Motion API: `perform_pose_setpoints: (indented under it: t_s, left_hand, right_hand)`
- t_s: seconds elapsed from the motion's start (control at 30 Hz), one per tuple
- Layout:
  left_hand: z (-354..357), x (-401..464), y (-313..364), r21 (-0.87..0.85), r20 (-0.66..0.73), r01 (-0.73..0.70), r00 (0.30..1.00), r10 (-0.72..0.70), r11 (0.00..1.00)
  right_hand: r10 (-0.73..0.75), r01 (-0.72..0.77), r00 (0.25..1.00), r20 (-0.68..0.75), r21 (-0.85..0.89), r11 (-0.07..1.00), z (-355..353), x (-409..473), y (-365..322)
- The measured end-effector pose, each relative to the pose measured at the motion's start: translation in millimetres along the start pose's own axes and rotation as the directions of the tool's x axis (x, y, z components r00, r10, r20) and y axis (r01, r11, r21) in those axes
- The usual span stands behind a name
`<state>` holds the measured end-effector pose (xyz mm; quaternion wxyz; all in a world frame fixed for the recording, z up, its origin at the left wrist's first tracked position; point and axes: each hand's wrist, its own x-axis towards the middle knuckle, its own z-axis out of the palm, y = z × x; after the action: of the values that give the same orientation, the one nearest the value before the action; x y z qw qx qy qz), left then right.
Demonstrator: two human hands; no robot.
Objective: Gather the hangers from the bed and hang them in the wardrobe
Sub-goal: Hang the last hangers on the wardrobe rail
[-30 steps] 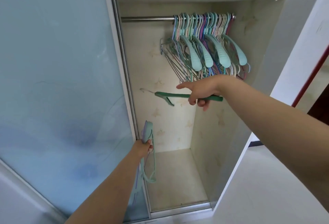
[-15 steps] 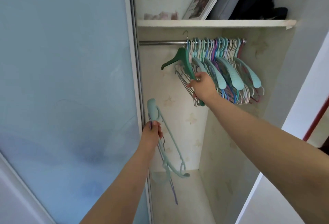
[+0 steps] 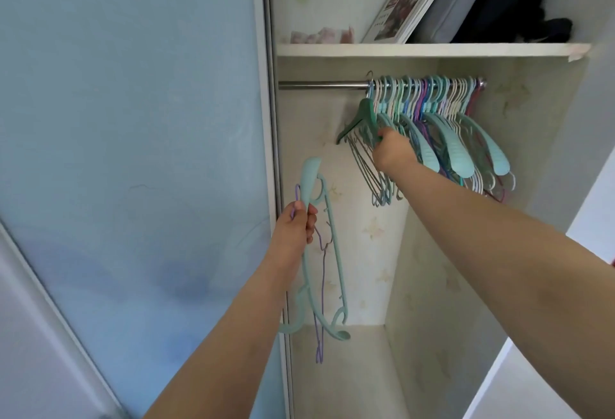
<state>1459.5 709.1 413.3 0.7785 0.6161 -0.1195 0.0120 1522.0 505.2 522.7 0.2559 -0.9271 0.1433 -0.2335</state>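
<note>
Inside the open wardrobe a metal rail [image 3: 322,85] carries a dense row of hung hangers [image 3: 446,126], mint, pink, purple and blue, bunched at its right end. My right hand [image 3: 392,152] grips a dark green hanger [image 3: 361,119] at the left end of that row; its metal hook is up at the rail. My left hand [image 3: 298,224] holds a small bundle of hangers [image 3: 324,252] low beside the door frame: light mint plastic ones and a thin purple wire one, dangling downward.
A frosted blue sliding door [image 3: 133,152] fills the left. A shelf [image 3: 432,49] above the rail carries a leaning book, a grey box and dark fabric. The wardrobe's back wall and floor lie below the hangers. A white wall stands at the right.
My right hand has lifted the dark green hanger from waist height up to the rail's left end of the row. My left hand rose a little with its bundle. The view tilted upward.
</note>
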Motion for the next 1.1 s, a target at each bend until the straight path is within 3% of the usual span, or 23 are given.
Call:
perform_pose_setpoints:
  t_s: [0.13, 0.3, 0.4, 0.47, 0.53, 0.6, 0.67, 0.73, 0.77, 0.8, 0.9, 0.93, 1.0, 1.1]
  left_hand:
    - [4.8, -3.7, 0.7, -0.026, 0.029, 0.043, 0.999, -0.042, 0.999]
    - [12.9, -5.0, 4.6, -0.092, 0.083, 0.074, 0.994, -0.067, 0.993]
    - [12.4, -5.1, 7.2, -0.103, 0.092, 0.072, 0.994, -0.062, 0.992]
    - [10.1, -5.2, 7.3, -0.078, 0.091, 0.068, 0.994, -0.061, 0.995]
    - [7.9, -4.8, 6.6, -0.040, 0.094, 0.071, 0.993, -0.067, 0.997]
    - [6.3, -4.1, 4.8, -0.007, 0.103, 0.080, 0.992, -0.079, 0.997]
    - [6.1, -4.7, 2.0, 0.013, 0.125, 0.097, 0.987, -0.098, 0.995]
    - [8.8, -7.1, -0.5, 0.007, 0.163, 0.128, 0.978, -0.128, 0.992]
    - [11.0, -8.9, -0.7, -0.010, 0.180, 0.146, 0.973, -0.142, 0.989]
    - [12.7, -10.3, -0.5, -0.034, 0.185, 0.163, 0.971, -0.154, 0.986]
    - [11.3, -9.7, -3.1, -0.129, 0.112, 0.210, 0.974, -0.196, 0.969]
    - [8.8, -8.7, -4.8, -0.176, 0.079, 0.223, 0.974, -0.212, 0.959]
    - [3.9, -7.0, -8.3, -0.258, 0.037, 0.229, 0.973, -0.227, 0.939]
    - [5.8, -8.3, -7.0, -0.277, 0.039, 0.216, 0.976, -0.213, 0.936]
  right_hand:
    - [0.002, 0.002, 0.999, 0.046, -0.079, 0.997, -4.7, 1.9, -0.2]
    - [0.005, 0.039, 0.968, 0.253, -0.167, 0.985, -10.3, 0.8, -14.2]
    - [0.058, 0.000, 0.955, 0.291, -0.195, 0.981, -10.4, -4.3, -16.4]
    - [0.111, -0.035, 0.967, 0.231, -0.309, 0.950, -7.9, -19.0, -17.9]
    - [-0.027, 0.036, 0.999, 0.024, -0.517, 0.855, -8.7, -39.8, -21.1]
    - [-0.365, 0.304, 0.928, -0.070, -0.422, 0.854, -9.3, -59.0, -26.4]
    - [-0.558, 0.567, 0.823, 0.101, -0.163, 0.807, -13.9, -82.5, -36.1]
    - [-0.572, 0.642, 0.745, 0.344, -0.137, 0.754, -11.2, -97.9, -40.1]
    - [-0.556, 0.643, 0.738, 0.382, -0.149, 0.751, -6.7, -103.1, -37.6]
    - [-0.561, 0.632, 0.755, 0.340, -0.150, 0.760, -1.1, -107.7, -33.2]
    - [-0.590, 0.592, 0.805, -0.062, 0.003, 0.806, 15.8, -125.0, -11.4]
    - [-0.552, 0.560, 0.827, -0.104, 0.074, 0.825, 21.7, -131.8, -0.2]
    - [-0.497, 0.485, 0.862, 0.096, 0.124, 0.865, 40.9, -150.5, 29.1]
    - [-0.301, 0.370, 0.767, 0.567, -0.006, 0.929, 79.8, -181.5, 85.9]
